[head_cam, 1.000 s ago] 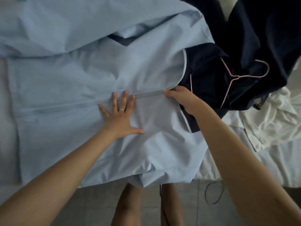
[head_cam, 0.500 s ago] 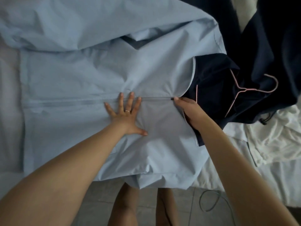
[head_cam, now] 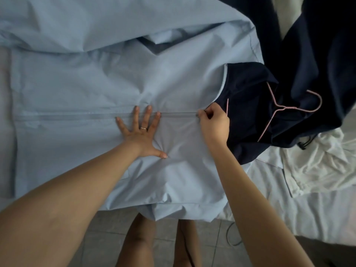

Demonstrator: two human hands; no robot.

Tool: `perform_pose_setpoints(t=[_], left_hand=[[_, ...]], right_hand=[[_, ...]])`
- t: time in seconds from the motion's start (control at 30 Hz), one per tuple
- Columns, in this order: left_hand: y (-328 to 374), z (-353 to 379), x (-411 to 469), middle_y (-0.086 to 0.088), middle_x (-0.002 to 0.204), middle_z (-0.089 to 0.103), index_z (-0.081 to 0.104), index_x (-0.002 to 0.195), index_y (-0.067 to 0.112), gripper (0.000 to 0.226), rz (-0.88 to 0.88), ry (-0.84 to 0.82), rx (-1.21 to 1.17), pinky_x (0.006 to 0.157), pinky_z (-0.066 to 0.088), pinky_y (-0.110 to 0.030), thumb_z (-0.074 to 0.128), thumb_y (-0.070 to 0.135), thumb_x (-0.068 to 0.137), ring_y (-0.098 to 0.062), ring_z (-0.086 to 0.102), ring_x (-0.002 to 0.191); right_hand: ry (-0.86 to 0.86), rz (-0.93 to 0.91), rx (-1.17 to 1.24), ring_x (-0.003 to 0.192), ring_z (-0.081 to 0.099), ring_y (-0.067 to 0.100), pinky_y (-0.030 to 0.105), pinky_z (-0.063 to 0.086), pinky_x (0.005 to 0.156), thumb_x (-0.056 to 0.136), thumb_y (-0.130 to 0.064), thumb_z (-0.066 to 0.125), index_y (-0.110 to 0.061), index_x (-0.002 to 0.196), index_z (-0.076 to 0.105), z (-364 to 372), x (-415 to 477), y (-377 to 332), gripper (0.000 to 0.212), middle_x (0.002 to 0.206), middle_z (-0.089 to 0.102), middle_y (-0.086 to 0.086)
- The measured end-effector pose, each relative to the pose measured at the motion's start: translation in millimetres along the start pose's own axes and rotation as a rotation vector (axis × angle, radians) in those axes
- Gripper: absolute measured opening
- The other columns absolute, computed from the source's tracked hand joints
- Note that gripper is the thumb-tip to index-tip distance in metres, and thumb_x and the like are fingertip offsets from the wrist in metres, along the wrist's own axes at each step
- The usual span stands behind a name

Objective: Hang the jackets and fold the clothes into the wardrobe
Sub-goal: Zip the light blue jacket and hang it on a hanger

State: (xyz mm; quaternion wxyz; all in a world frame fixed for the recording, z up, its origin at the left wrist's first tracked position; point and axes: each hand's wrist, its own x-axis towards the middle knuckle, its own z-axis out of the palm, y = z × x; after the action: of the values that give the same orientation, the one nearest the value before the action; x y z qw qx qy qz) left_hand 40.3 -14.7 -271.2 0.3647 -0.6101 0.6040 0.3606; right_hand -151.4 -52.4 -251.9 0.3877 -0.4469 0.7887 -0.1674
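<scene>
Right grip (head_cam: 214,126) curled onto zipper (head_cam: 181,113); bedsheet (head_cam: 289,205).

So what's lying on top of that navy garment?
A pink wire hanger lies on the navy garment, partly tucked under its folds. The light blue jacket overlaps its left edge, hiding the rest.
</scene>
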Motion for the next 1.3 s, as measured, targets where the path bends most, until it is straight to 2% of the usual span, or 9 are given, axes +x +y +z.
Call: perform_pose_setpoints(t=[0.13,0.37,0.57,0.7,0.83,0.93,1.13,1.2,1.3], left_hand=[[0.3,0.3,0.0,0.006,0.115,-0.068,-0.057,0.109,0.035,0.136,0.000,0.003,-0.004,0.095,-0.010,-0.080,0.054,0.090,0.052,-0.034,-0.052,0.123],[0.9,-1.5,-2.9,0.008,0.115,-0.066,-0.055,0.111,0.034,0.135,0.010,0.007,-0.015,0.095,-0.010,-0.080,0.054,0.089,0.053,-0.035,-0.047,0.127],[0.5,-2.2,-3.0,0.006,0.120,-0.064,-0.053,0.114,0.034,0.135,0.001,-0.001,-0.002,0.095,-0.011,-0.079,0.053,0.090,0.053,-0.035,-0.047,0.127],[1.1,-3.5,-4.1,0.006,0.118,-0.065,-0.052,0.117,0.033,0.135,0.000,-0.011,-0.007,0.096,-0.009,-0.079,0.053,0.089,0.054,-0.035,-0.048,0.127],[1.6,-3.1,-4.7,0.006,0.118,-0.065,-0.055,0.112,0.034,0.135,-0.009,-0.015,-0.010,0.096,-0.010,-0.079,0.053,0.090,0.054,-0.035,-0.049,0.125],[1.3,-1.7,-2.6,0.006,0.118,-0.066,-0.056,0.111,0.034,0.136,-0.005,0.002,-0.004,0.094,-0.011,-0.079,0.053,0.091,0.052,-0.034,-0.050,0.125],[0.5,2.4,-2.4,0.007,0.119,-0.065,-0.057,0.110,0.035,0.136,0.014,0.041,-0.019,0.094,-0.012,-0.078,0.052,0.091,0.051,-0.035,-0.047,0.128],[1.1,1.5,-2.5,0.007,0.120,-0.065,-0.057,0.110,0.035,0.136,0.021,0.047,-0.022,0.094,-0.011,-0.079,0.052,0.091,0.051,-0.035,-0.046,0.129],[-0.1,1.8,-2.5,0.007,0.119,-0.066,-0.057,0.110,0.035,0.136,0.021,0.047,-0.026,0.095,-0.011,-0.079,0.053,0.091,0.051,-0.034,-0.049,0.126]], right_hand=[[0.081,-0.121,-0.096,0.089,0.055,0.023,0.035,0.038,0.082,0.089,-0.019,0.059,-0.014,0.078,0.052,3.1,-8.3,6.8,0.014,0.088,0.057,-0.002],[0.177,-0.158,-0.283,0.090,0.055,0.024,0.028,0.022,0.079,0.089,-0.027,0.060,-0.014,0.079,0.057,-19.5,2.9,9.0,0.016,0.091,0.057,0.001],[0.088,-0.185,-0.274,0.082,0.057,0.025,0.040,0.042,0.085,0.090,-0.030,0.063,-0.009,0.085,0.059,-36.7,5.9,20.0,0.021,0.089,0.054,-0.001],[0.055,-0.219,-0.444,0.099,0.055,0.025,0.036,0.035,0.089,0.083,-0.033,0.069,-0.011,0.111,0.052,-36.5,-4.0,17.8,0.039,0.110,0.057,0.004],[0.025,-0.242,-0.629,0.096,0.058,0.032,0.036,0.036,0.080,0.089,-0.016,0.053,-0.010,0.111,0.055,-42.7,-8.4,19.2,0.022,0.107,0.063,0.009],[0.023,-0.117,-0.605,0.094,0.060,0.035,0.036,0.041,0.074,0.090,-0.022,0.056,-0.014,0.107,0.061,-63.4,7.2,18.8,0.019,0.101,0.067,0.011],[-0.737,-0.014,-0.533,0.110,0.054,0.017,0.032,0.042,0.098,0.078,-0.048,0.072,-0.025,0.126,0.049,-106.8,37.0,1.6,0.057,0.117,0.055,-0.001],[-0.656,-0.084,-0.380,0.122,0.047,0.019,0.034,0.035,0.106,0.086,-0.053,0.059,-0.025,0.134,0.041,-98.0,34.4,-5.1,0.058,0.131,0.047,0.002],[-0.230,-0.376,-0.525,0.143,0.023,0.030,0.039,0.018,0.115,0.098,-0.045,0.038,-0.007,0.150,0.022,-59.6,7.3,7.5,0.066,0.152,0.028,0.014]])
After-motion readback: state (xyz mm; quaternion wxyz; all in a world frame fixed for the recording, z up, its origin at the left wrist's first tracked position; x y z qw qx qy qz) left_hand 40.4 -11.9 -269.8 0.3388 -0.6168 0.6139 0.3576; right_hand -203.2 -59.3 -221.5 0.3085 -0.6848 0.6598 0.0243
